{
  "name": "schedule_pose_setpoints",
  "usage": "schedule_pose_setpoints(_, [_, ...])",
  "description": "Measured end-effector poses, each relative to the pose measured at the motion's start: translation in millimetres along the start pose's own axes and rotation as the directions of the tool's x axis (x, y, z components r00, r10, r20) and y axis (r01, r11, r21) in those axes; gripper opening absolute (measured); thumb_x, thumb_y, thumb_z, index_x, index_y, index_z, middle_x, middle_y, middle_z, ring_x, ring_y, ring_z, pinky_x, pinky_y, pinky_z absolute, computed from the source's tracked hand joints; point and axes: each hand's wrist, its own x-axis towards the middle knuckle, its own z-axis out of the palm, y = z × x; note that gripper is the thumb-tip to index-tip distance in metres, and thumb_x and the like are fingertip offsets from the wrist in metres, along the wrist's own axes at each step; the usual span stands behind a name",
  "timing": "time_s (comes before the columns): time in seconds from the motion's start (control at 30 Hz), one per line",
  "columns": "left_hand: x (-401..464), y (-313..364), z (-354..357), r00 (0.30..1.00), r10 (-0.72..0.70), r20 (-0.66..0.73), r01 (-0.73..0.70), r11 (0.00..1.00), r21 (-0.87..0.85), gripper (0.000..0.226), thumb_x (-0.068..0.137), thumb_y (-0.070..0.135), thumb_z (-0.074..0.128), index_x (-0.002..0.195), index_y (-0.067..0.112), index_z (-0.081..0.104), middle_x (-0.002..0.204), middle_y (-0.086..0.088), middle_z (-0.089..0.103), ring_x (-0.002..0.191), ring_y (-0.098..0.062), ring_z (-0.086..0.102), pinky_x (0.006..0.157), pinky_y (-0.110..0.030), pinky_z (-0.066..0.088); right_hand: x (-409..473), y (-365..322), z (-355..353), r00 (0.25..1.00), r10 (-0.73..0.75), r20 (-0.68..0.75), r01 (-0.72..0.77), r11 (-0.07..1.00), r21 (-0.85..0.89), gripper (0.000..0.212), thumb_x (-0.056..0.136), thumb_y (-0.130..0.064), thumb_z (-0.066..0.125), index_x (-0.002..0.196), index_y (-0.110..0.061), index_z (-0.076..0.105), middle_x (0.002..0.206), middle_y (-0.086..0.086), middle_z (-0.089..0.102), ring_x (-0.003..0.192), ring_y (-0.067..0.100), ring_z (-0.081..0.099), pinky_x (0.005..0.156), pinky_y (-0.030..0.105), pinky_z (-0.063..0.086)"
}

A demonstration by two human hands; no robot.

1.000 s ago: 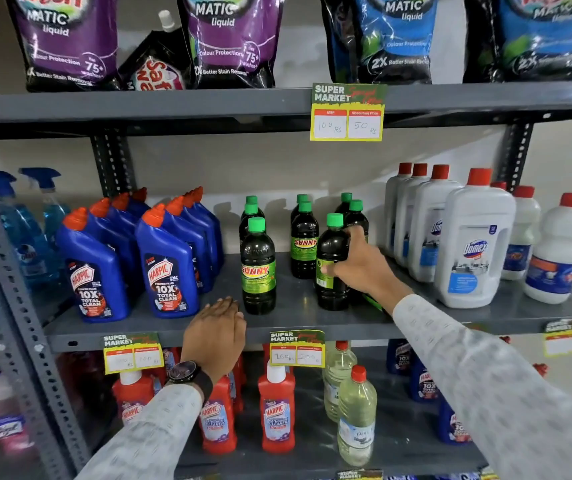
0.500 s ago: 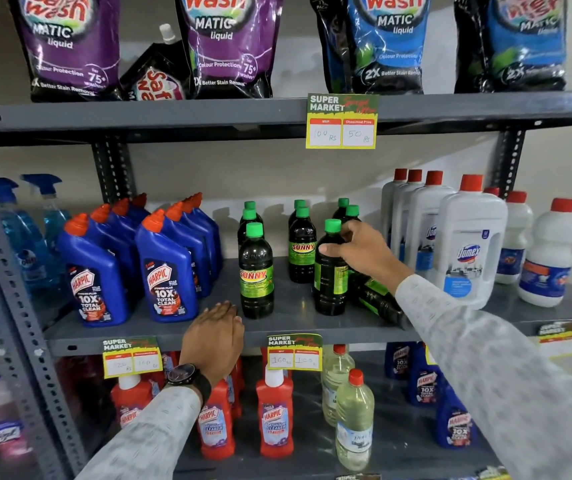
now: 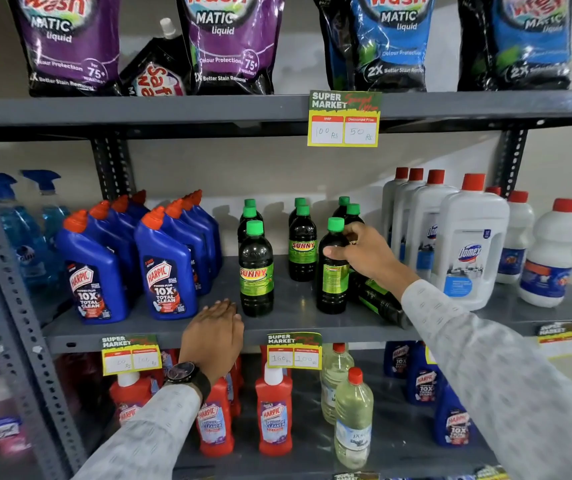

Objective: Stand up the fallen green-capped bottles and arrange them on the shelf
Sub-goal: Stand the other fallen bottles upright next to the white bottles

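Dark green-capped bottles stand in three rows on the grey middle shelf [image 3: 298, 323]. The front left bottle [image 3: 256, 271] and the middle bottle [image 3: 302, 247] stand upright and untouched. My right hand [image 3: 364, 252] grips the shoulder of the front right bottle [image 3: 332, 285], which stands upright with its label turned sideways. Just right of it, two more dark bottles [image 3: 378, 299] lie on their sides, partly hidden under my right forearm. My left hand [image 3: 213, 336] rests flat on the shelf's front edge, fingers together, holding nothing.
Blue Harpic bottles [image 3: 167, 271] crowd the shelf left of the green-capped group, and white red-capped Domex bottles [image 3: 468, 244] stand to the right. Detergent pouches [image 3: 229, 43] fill the top shelf. Red bottles [image 3: 274, 410] and clear bottles [image 3: 352, 420] stand on the lower shelf.
My right hand slid from the bottle's lower body up to its shoulder, and the bottle stays upright. The camera view drifted a little. My left hand has stayed on the shelf edge.
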Motion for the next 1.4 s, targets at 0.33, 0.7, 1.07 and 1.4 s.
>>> schedule_pose_setpoints(0.33, [-1, 1, -2, 1.000, 0.001, 0.002, -0.001, 1.000, -0.004, 0.068, 0.096, 0.043, 0.016, 0.135, 0.007, 0.059, 0.141, -0.012, 0.059, 0.132, -0.022, 0.053, 0.115, -0.037, 0.033, 3, 5, -2, 0.996, 0.028, 0.086, -0.038, 0.992, 0.122, 0.041, 0.091, -0.022, 0.075, 0.130, -0.016, 0.065, 0.120, -0.001, 0.072, 0.115, 0.020, 0.066, 0.100, 0.041, 0.050])
schedule_pose_setpoints(0.7, [0, -3, -1, 1.000, -0.006, 0.003, 0.006, 1.000, -0.005, 0.066, 0.097, 0.043, 0.017, 0.135, 0.008, 0.059, 0.142, -0.011, 0.058, 0.132, -0.021, 0.053, 0.116, -0.037, 0.033, -7, 1, 7, 0.999, -0.018, -0.031, 0.018, 1.000, 0.001, 0.059, 0.082, -0.039, 0.085, 0.129, -0.017, 0.055, 0.114, -0.005, 0.063, 0.103, 0.014, 0.060, 0.072, 0.023, 0.044])
schedule_pose_setpoints(1.07, [0, -2, 3, 1.000, -0.009, -0.028, 0.008, 1.000, -0.024, 0.062, 0.097, 0.040, 0.022, 0.125, 0.006, 0.066, 0.132, -0.013, 0.065, 0.124, -0.025, 0.061, 0.110, -0.041, 0.042, -6, 9, 8, 0.995, -0.066, -0.074, 0.066, 0.998, 0.005, 0.055, 0.080, -0.029, 0.088, 0.128, -0.015, 0.065, 0.116, -0.006, 0.070, 0.101, 0.009, 0.066, 0.075, 0.017, 0.046])
schedule_pose_setpoints(1.4, [0, -3, 4, 1.000, -0.002, -0.024, 0.001, 1.000, -0.014, 0.064, 0.097, 0.041, 0.020, 0.129, 0.006, 0.063, 0.135, -0.013, 0.063, 0.127, -0.025, 0.058, 0.112, -0.042, 0.040, -10, 18, -25, 0.991, -0.060, -0.123, 0.018, 0.947, -0.320, 0.051, 0.097, -0.046, 0.064, 0.133, -0.010, 0.062, 0.117, 0.000, 0.070, 0.101, 0.019, 0.066, 0.077, 0.026, 0.047])
